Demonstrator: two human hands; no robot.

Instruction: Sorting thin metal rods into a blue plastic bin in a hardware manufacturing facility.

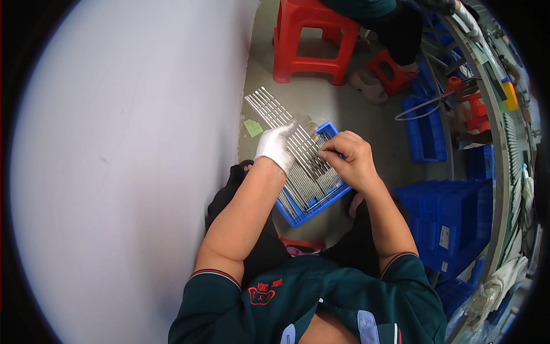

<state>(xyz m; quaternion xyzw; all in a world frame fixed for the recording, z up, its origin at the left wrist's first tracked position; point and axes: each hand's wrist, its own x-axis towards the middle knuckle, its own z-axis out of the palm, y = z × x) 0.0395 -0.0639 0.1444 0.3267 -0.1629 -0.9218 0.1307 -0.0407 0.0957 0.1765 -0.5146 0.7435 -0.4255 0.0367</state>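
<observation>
The gloved left hand [277, 147] grips a long ribbed metal strip [281, 123] that runs diagonally from upper left down into the blue tray [314, 207] on the person's lap. The bare right hand [352, 160] pinches thin metal rods [312, 172] at the strip's lower end, so it is the nearer hand.
</observation>
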